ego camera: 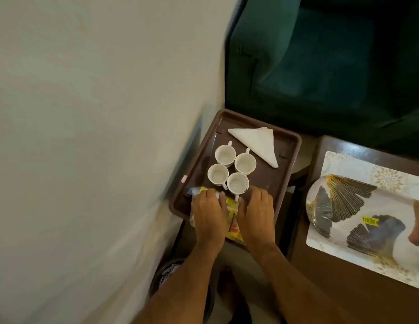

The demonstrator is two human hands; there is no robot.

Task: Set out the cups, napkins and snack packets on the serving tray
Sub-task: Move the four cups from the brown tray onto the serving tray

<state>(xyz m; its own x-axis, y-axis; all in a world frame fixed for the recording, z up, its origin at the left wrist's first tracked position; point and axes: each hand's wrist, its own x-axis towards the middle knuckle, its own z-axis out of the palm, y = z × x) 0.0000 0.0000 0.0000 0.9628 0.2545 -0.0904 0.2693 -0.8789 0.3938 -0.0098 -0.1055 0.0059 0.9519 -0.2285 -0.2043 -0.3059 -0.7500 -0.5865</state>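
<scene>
Our left hand point(209, 213) curled over the snack packets point(232, 208) at the tray's point(295, 146) near edge, just beside four cups point(245, 163). Our right hand point(256, 211) lay alongside, its grip unclear. Folded napkins point(255, 143) sat behind.

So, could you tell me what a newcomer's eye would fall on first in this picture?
Four white cups cluster in the middle of a brown tray, with folded white napkins in a triangle at its far right corner. At the tray's near edge the left hand and right hand lie on yellow snack packets. To the right, a pale tray with gold leaf patterns rests on a dark table.
</scene>
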